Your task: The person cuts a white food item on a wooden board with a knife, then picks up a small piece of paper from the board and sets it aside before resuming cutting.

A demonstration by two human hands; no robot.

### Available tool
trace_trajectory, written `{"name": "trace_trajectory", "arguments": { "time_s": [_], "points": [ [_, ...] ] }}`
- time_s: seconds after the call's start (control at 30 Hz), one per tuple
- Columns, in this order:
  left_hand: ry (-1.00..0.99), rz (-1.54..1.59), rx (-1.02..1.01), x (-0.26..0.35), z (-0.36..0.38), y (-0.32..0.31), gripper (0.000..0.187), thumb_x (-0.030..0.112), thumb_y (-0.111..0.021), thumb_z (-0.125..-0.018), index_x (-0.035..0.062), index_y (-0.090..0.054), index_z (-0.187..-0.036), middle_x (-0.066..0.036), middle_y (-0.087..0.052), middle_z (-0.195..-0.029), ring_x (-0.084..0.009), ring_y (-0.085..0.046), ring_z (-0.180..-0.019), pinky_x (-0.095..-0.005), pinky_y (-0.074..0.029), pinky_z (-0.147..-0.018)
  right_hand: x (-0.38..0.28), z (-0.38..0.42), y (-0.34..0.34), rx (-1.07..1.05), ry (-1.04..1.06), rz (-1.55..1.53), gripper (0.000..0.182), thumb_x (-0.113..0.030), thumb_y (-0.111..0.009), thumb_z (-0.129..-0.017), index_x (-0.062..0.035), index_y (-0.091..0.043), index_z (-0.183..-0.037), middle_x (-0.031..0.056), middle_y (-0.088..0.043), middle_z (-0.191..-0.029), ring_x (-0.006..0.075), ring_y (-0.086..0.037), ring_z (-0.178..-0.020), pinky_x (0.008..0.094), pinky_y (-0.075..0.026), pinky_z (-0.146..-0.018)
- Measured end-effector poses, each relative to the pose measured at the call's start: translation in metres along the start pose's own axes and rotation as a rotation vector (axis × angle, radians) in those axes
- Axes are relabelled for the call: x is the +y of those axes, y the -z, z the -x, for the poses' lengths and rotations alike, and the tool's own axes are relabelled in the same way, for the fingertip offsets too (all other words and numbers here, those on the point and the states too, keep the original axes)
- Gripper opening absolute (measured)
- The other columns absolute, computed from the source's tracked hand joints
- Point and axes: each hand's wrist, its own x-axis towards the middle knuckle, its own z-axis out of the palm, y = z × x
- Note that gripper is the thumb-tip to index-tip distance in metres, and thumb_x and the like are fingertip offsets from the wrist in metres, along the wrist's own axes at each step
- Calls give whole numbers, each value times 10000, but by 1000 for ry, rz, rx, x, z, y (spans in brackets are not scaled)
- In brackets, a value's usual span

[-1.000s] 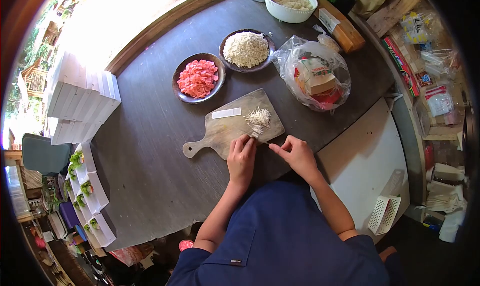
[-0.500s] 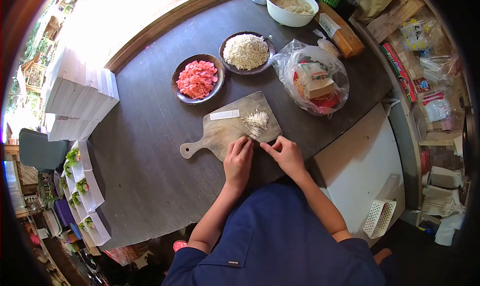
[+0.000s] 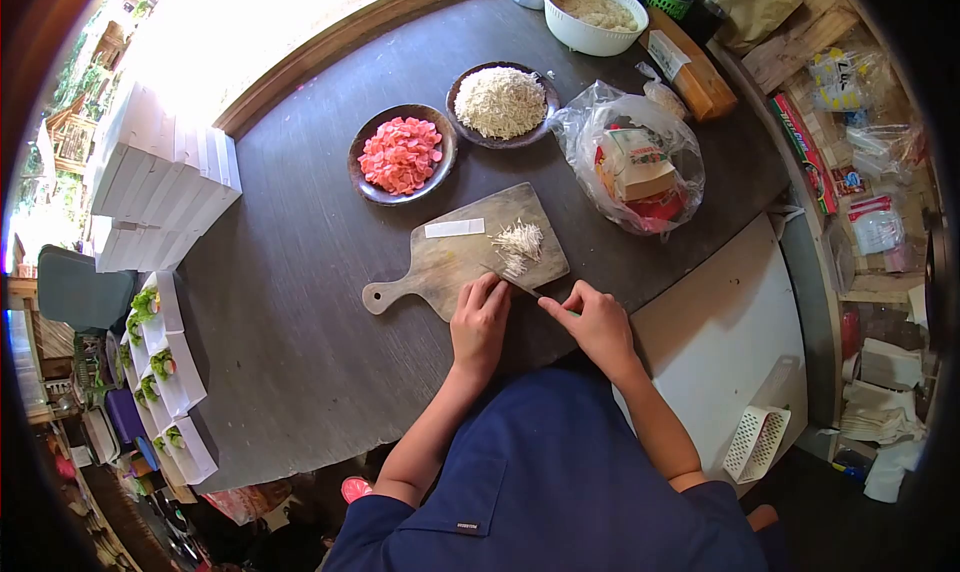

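A wooden cutting board [image 3: 435,262] with a handle lies before me. My right hand [image 3: 597,327] is closed around the handle end of a knife [image 3: 522,287], whose thin blade reaches left over the board's near edge. My left hand [image 3: 478,322] rests at that near edge, fingertips bent and pressed together by the blade. What lies under those fingers is hidden. Just beyond the knife sits a small heap of thin pale shreds [image 3: 519,242]. A flat white slab [image 3: 455,228] lies on the board's far side.
Behind the board stand a bowl of pink slices [image 3: 401,156] and a bowl of white shreds [image 3: 500,103]. A plastic bag [image 3: 650,177] with packets sits to the right, a white basin [image 3: 590,38] farther back. White boxes [image 3: 165,187] are stacked at left, near open boxes with greens [image 3: 178,377].
My right hand has drawn back to the right with the knife, and more of its blade shows. My left hand stays at the board's near edge. The view has shifted slightly.
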Motion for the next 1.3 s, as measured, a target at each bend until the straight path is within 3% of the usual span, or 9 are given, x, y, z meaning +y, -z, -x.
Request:
{"name": "trace_trajectory", "arguments": {
  "time_s": [0.1, 0.17, 0.5, 0.77, 1.1, 1.17, 1.3],
  "points": [
    [9, 2, -6, -2, 0, 0, 210, 87, -771, -928, 53, -763, -1135, -62, -701, -1204, -285, -688, -1109, -409, -594, -917, -5, 0, 1, 25, 45, 51, 545, -505, -840, -938, -24, -636, -782, 148, -695, -670, 380, -708, -643, 479, -543, -649],
    [10, 12, 6, -1, 1, -1, 214, 86, -775, -924, 53, -763, -1135, -58, -700, -1199, -282, -689, -1108, -407, -595, -914, -9, 1, 4, -53, -3, 71, 531, -541, -789, -966, -44, -658, -832, 174, -738, -733, 434, -753, -780, 529, -585, -721],
    [19, 8, 7, 0, -1, 0, 224, 78, -780, -914, 55, -766, -1136, -52, -704, -1200, -280, -692, -1086, -400, -595, -912, -3, -1, -1, -53, -43, 38, 549, -547, -803, -953, -35, -667, -812, 164, -735, -727, 416, -755, -761, 511, -574, -704],
    [-2, 35, 23, 1, -2, 3, 195, 79, -777, -918, 44, -775, -1110, -51, -705, -1160, -280, -688, -1046, -400, -593, -879, 2, -16, -25, -11, -23, -194, 565, -543, -832, -932, -28, -649, -789, 165, -739, -733, 386, -758, -735, 492, -569, -687],
    [20, 19, 19, -2, 1, -1, 206, 85, -784, -915, 50, -777, -1117, -50, -715, -1197, -276, -695, -1098, -401, -599, -909, 0, -2, -1, -75, -80, -47, 564, -537, -834, -930, -26, -644, -785, 180, -724, -720, 411, -751, -756, 499, -568, -703],
    [9, 13, 25, -2, 0, -2, 205, 86, -783, -916, 51, -776, -1118, -50, -714, -1196, -276, -695, -1096, -403, -600, -905, 5, -4, -7, -23, -39, -30, 576, -509, -859, -924, -17, -613, -751, 140, -677, -661, 298, -689, -614, 431, -522, -620],
    [14, 30, 12, 1, 1, 0, 208, 79, -785, -914, 46, -777, -1119, -52, -717, -1191, -278, -697, -1095, -404, -599, -905, 10, -10, -31, 15, -26, -134, 566, -490, -865, -924, -17, -612, -746, 139, -686, -673, 288, -697, -624, 427, -525, -623]
  ]
}}
